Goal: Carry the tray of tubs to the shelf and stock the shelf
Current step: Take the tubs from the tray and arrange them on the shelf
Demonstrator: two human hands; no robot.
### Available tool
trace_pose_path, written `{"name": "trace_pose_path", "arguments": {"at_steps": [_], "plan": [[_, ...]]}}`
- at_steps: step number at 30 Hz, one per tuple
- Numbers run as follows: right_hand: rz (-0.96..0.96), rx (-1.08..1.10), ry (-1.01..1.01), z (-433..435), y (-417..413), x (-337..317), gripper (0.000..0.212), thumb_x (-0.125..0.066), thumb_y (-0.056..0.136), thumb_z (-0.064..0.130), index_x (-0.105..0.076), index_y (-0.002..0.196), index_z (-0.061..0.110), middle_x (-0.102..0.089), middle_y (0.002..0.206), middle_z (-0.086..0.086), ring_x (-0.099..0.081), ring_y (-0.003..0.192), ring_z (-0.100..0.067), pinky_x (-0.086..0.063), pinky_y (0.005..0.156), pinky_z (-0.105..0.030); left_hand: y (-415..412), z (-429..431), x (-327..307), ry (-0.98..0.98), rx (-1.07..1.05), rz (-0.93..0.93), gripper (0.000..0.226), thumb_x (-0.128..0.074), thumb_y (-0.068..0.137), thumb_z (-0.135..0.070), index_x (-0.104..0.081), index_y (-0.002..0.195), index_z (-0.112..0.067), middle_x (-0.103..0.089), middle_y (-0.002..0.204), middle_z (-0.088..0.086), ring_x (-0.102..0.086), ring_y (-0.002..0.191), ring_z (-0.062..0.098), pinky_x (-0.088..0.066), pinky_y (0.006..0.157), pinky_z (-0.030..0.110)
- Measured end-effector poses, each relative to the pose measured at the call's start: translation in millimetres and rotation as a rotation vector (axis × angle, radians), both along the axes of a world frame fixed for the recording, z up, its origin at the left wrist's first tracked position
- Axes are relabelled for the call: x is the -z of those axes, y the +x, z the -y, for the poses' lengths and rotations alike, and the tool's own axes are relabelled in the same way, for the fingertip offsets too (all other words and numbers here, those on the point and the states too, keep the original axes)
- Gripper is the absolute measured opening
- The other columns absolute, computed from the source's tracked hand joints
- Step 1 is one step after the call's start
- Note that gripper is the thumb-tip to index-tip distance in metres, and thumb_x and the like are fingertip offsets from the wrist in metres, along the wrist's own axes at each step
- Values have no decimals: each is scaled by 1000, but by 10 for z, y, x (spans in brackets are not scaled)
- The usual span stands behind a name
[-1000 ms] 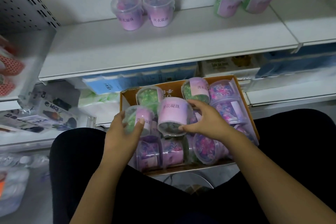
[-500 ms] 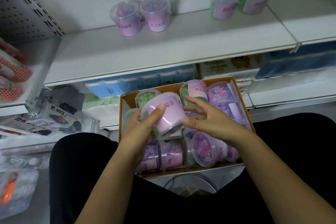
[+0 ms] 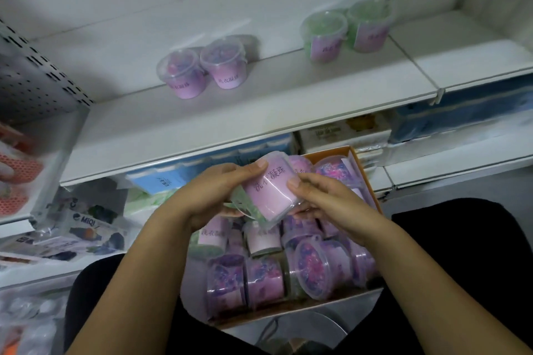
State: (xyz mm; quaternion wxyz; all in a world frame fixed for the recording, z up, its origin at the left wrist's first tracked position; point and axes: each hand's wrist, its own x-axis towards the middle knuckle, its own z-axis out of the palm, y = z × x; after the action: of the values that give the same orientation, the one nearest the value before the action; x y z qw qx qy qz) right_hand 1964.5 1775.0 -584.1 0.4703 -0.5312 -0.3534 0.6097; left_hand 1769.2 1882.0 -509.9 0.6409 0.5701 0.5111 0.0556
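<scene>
A clear tub with a pink label point(image 3: 269, 192) lies tilted on its side above the cardboard tray point(image 3: 365, 174). My left hand point(image 3: 212, 196) grips it from the left, thumb on the label's top edge. My right hand point(image 3: 323, 202) pinches it from the right. The tray rests between my knees and holds several purple and green tubs point(image 3: 314, 268) lying on their sides. On the white shelf point(image 3: 202, 121) stand two purple tubs point(image 3: 202, 70) at the back left and two green tubs point(image 3: 346, 30) at the back right.
Blue tissue packs point(image 3: 161, 179) and a boxed product point(image 3: 343, 131) fill the lower shelf behind the tray. Red mesh items point(image 3: 17, 176) and printed packets point(image 3: 86, 228) sit on the left shelves. A perforated white panel point(image 3: 37, 81) rises at the left.
Both hands lifted the pink-labelled tub higher out of the tray. The left hand left a green tub and now grips this one. The camera tilted up toward the shelf.
</scene>
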Motion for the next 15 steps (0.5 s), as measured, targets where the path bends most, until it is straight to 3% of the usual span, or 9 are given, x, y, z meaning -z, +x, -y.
{"name": "trace_pose_path", "arguments": {"at_steps": [4, 6, 8, 12, 15], "plan": [[9, 34, 52, -187, 267, -94, 57, -71, 78, 50, -63, 128, 24, -73, 113, -2, -71, 99, -19, -57, 92, -36, 321, -208, -195, 91, 6, 15, 53, -84, 69, -46, -68, 102, -7, -73, 83, 8, -66, 79, 22, -58, 77, 40], [20, 50, 78, -307, 392, -129, 56, -71, 81, 49, -61, 130, 24, -72, 117, -1, -70, 106, -18, -56, 94, -39, 461, -329, -285, 144, 1, 7, 54, -86, 68, -43, -68, 103, -6, -75, 85, 4, -70, 77, 21, -59, 70, 35], [59, 60, 104, -451, 517, -177, 58, -72, 83, 49, -58, 133, 23, -72, 119, 0, -69, 108, -15, -56, 95, -40, 579, -474, -360, 217, 3, -18, 65, -89, 61, -48, -68, 108, -9, -77, 95, 6, -74, 83, 21, -61, 72, 36], [215, 99, 173, -734, 792, -209, 77, -74, 73, 63, -54, 137, 24, -72, 114, 7, -67, 108, -8, -53, 97, -35, 794, -729, -478, 457, 52, -84, 72, -91, 55, -56, -62, 118, -34, -70, 115, -5, -66, 109, 12, -53, 85, 32], [302, 315, 235, -763, 959, -58, 41, -74, 85, 41, -65, 121, 23, -71, 106, 10, -66, 100, -4, -51, 88, -22, 979, -855, -517, 628, 104, -111, 86, -91, 47, -56, -57, 124, -41, -60, 127, -12, -56, 119, 9, -49, 97, 33]]}}
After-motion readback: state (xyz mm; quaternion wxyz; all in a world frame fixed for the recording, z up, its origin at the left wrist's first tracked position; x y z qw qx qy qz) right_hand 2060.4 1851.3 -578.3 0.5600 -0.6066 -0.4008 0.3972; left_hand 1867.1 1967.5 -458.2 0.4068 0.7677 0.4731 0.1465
